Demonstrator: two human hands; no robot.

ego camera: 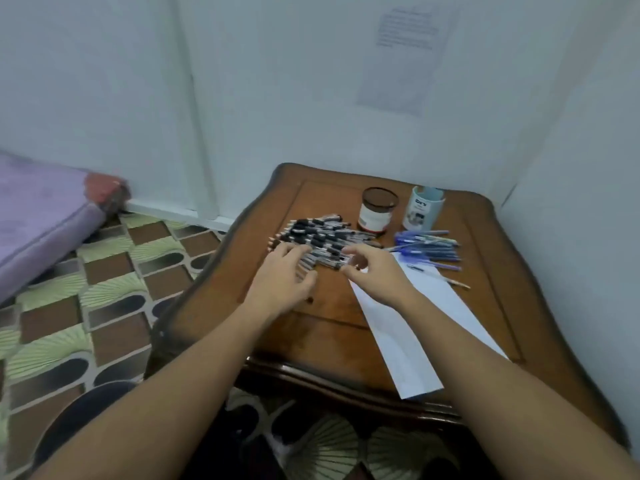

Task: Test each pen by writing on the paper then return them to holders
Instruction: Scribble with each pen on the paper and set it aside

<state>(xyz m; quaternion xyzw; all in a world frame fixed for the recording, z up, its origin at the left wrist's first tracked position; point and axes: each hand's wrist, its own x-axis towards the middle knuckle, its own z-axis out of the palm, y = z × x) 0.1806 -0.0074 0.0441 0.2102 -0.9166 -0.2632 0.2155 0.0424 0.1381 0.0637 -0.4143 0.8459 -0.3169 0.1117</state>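
Black pens [325,237], too many to count, are covered mid-frame by the left hand [280,282], fingers spread. Whether anything is gripped by the right hand [372,271] cannot be told. One jar [377,213] and one cup [422,209] above: contents hidden.

Single head cam, wide-angle. Looks fwd + down from near edge of table [311,337], close range; wall [277,81] at far side.
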